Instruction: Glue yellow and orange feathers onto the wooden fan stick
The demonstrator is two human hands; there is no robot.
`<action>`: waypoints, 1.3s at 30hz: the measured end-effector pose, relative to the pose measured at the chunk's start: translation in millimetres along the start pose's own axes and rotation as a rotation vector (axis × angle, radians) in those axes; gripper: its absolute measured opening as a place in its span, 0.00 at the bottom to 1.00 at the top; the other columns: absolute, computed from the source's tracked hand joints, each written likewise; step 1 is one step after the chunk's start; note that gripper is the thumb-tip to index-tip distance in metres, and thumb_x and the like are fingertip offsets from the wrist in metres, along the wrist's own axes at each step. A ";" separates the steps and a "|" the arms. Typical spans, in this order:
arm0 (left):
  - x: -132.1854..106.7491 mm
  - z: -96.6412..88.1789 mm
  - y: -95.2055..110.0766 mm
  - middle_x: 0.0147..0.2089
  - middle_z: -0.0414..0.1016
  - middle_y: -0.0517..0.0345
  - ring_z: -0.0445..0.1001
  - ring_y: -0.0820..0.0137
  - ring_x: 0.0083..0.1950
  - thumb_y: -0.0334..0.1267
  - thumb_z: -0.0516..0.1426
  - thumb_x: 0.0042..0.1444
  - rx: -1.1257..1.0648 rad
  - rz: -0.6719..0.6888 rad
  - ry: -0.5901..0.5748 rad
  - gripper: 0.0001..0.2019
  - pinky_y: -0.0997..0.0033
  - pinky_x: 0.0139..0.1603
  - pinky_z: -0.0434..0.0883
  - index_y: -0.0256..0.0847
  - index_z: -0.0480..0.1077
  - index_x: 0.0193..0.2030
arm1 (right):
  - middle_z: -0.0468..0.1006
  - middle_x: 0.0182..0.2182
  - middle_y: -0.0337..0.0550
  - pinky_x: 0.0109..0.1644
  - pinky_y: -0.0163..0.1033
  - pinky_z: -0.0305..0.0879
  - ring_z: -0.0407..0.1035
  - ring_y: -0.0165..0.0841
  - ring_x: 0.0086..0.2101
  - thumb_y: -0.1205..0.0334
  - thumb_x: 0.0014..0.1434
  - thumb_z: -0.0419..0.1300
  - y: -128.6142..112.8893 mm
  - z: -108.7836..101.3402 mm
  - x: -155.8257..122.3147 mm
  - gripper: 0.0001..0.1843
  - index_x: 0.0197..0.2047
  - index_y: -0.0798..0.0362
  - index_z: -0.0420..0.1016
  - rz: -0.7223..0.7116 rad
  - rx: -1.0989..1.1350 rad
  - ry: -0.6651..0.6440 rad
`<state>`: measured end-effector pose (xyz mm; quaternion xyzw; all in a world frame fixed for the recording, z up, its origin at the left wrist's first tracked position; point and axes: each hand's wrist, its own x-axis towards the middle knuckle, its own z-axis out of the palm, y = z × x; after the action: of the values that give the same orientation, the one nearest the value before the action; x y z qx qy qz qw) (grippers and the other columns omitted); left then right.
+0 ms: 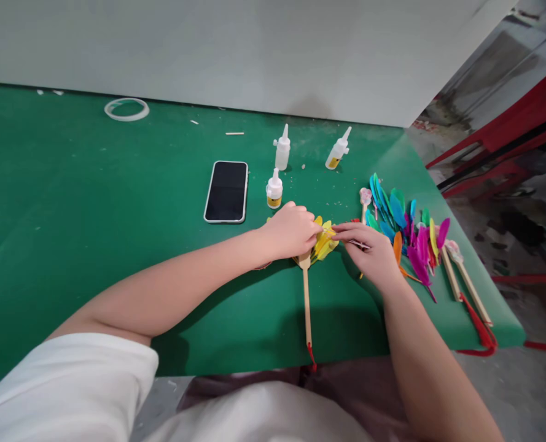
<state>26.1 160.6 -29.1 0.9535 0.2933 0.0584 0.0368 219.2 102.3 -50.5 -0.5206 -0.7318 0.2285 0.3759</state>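
A fan of yellow feathers [327, 245] on a wooden handle [306, 301] lies in front of me, its handle pointing toward my body and ending in a red cord [312, 356]. My left hand [293, 230] rests over the fan's head with its fingers curled down on it, hiding much of the feathers. In my right hand [369, 248] are slim metal tweezers [359, 244], their tips reaching the yellow feathers beside my left fingertips. Exactly what the tips touch is too small to make out.
Three small glue bottles [275, 189] stand beyond my hands, near a phone [226, 191]. To the right lie loose coloured feathers [401, 221] and wooden handles [468, 282] with a red tassel [482, 331]. A tape ring [126, 109] is at the back left, below the pale panel [185, 49].
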 end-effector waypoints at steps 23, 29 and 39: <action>8.9 0.6 7.3 0.39 0.71 0.52 0.69 0.66 0.42 0.36 0.54 0.57 -0.198 -0.021 0.073 0.10 0.70 0.39 0.64 0.37 0.73 0.43 | 0.72 0.35 0.41 0.42 0.41 0.68 0.69 0.32 0.37 0.75 0.52 0.54 -3.8 -2.2 2.1 0.16 0.33 0.47 0.79 -0.049 -0.057 0.026; 13.2 9.2 12.2 0.38 0.70 0.54 0.69 0.67 0.41 0.38 0.55 0.57 -0.252 -0.056 0.132 0.09 0.70 0.40 0.65 0.38 0.73 0.41 | 0.69 0.33 0.41 0.41 0.41 0.67 0.68 0.32 0.36 0.75 0.51 0.54 -4.6 -2.4 1.9 0.16 0.33 0.46 0.78 -0.074 -0.087 0.020; 14.9 15.1 14.8 0.35 0.73 0.55 0.71 0.69 0.37 0.34 0.54 0.57 -0.261 -0.049 0.247 0.07 0.71 0.37 0.65 0.37 0.73 0.35 | 0.72 0.36 0.43 0.41 0.41 0.68 0.69 0.33 0.38 0.73 0.53 0.55 -11.9 -4.7 1.6 0.15 0.39 0.48 0.77 -0.113 -0.107 0.047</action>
<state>48.5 156.3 -41.2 0.9189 0.3084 0.2118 0.1252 215.6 99.3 -38.5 -0.5030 -0.7621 0.1555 0.3769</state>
